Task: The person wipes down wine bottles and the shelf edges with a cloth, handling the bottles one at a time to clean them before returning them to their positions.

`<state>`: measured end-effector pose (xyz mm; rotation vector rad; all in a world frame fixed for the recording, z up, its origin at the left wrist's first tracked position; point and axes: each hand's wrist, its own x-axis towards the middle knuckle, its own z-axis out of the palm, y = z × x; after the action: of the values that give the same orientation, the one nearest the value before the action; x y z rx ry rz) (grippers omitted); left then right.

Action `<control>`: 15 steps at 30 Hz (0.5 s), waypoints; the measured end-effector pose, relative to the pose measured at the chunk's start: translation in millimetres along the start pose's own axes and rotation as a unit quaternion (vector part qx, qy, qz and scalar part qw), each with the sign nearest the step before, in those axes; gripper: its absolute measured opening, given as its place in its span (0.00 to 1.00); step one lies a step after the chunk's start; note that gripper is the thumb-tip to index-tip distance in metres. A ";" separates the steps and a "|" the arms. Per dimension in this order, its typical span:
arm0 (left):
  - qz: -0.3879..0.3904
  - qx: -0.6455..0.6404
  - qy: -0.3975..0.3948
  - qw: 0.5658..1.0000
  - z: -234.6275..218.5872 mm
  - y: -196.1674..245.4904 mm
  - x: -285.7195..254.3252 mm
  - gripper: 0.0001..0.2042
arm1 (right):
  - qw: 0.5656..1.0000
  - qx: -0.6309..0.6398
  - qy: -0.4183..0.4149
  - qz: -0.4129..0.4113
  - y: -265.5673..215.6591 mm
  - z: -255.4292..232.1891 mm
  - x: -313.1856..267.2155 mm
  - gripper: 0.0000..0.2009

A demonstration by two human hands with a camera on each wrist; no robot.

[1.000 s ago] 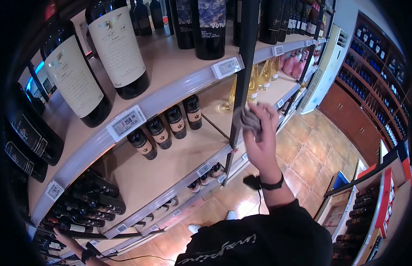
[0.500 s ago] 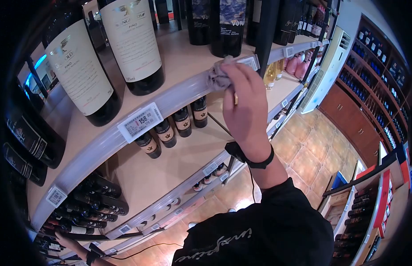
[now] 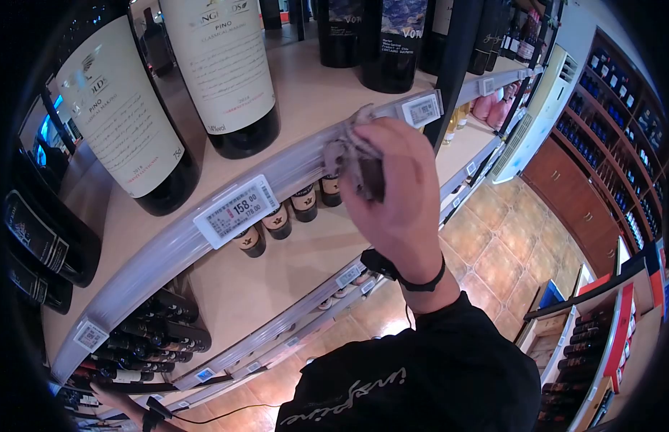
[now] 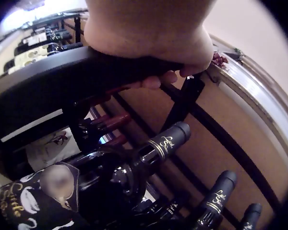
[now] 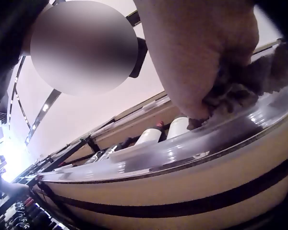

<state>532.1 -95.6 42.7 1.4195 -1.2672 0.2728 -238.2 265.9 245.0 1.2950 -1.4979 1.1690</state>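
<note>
The right hand (image 3: 392, 194) bunches a grey cloth (image 3: 352, 155) in curled fingers and presses it against the clear plastic front rail (image 3: 277, 176) of a wine shelf (image 3: 306, 93); the cloth sits on the rail between two price tags, one reading 158.00 (image 3: 236, 210) to the left and a smaller one (image 3: 421, 109) to the right. In the right wrist view the cloth (image 5: 249, 84) shows only as a grey wad at the rail's top edge, half hidden by the hand (image 5: 206, 52). Tall wine bottles (image 3: 226, 72) stand on the shelf behind the rail, their necks cut off by the frame.

The left hand is barely visible from the head camera, low at the far left edge (only the wrist and its strap show clearly); in the left wrist view the left hand (image 4: 149, 33) wraps its fingers round a black rack bar (image 4: 62, 79), just above dark bottles lying on their sides (image 4: 134, 163); the near bottles there are blurred and their labels hard to read.
</note>
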 end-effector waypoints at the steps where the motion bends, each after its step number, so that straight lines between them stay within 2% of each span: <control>1: 0.001 0.009 0.000 1.000 -0.7 1.3 -0.4 0.19 | 1.000 0.009 -0.013 -0.006 -7.8 -1.5 2.4 0.27; 2: -0.010 0.013 -0.007 1.000 0.2 -7.2 1.6 0.18 | 0.999 0.017 -0.025 -0.012 -13.5 -0.9 3.2 0.27; 4: 0.018 0.073 -0.015 0.997 -5.3 -1.3 2.5 0.16 | 0.998 0.047 -0.020 -0.032 -20.7 5.4 2.9 0.26; 6: 0.099 0.180 -0.022 0.978 -13.5 19.3 -2.7 0.14 | 0.997 0.071 -0.011 -0.039 -26.9 11.0 3.7 0.23; 9: 0.004 -0.035 -0.030 0.999 -10.1 31.4 -3.1 0.10 | 0.991 0.122 0.008 -0.045 -32.6 19.9 0.6 0.23; 11: 0.140 0.155 -0.023 0.978 -12.2 34.9 -4.6 0.17 | 0.990 0.130 0.017 -0.053 -27.6 22.1 -2.3 0.26; 12: 0.071 0.063 -0.017 0.995 -5.6 29.6 0.3 0.20 | 0.990 0.132 0.020 -0.053 -24.7 22.4 -4.4 0.26; 13: -0.054 -0.095 -0.042 0.993 -6.0 42.9 1.1 0.19 | 0.989 0.137 0.024 -0.055 -21.6 21.7 -6.5 0.26; 15: 0.046 -0.007 -0.017 0.999 -15.8 72.4 -14.1 0.21 | 0.986 0.155 0.043 -0.046 -12.6 19.4 -9.6 0.25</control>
<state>477.2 -57.9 78.1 1.3609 -1.3616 0.3028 -224.5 248.7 232.8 1.4818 -1.2127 1.4175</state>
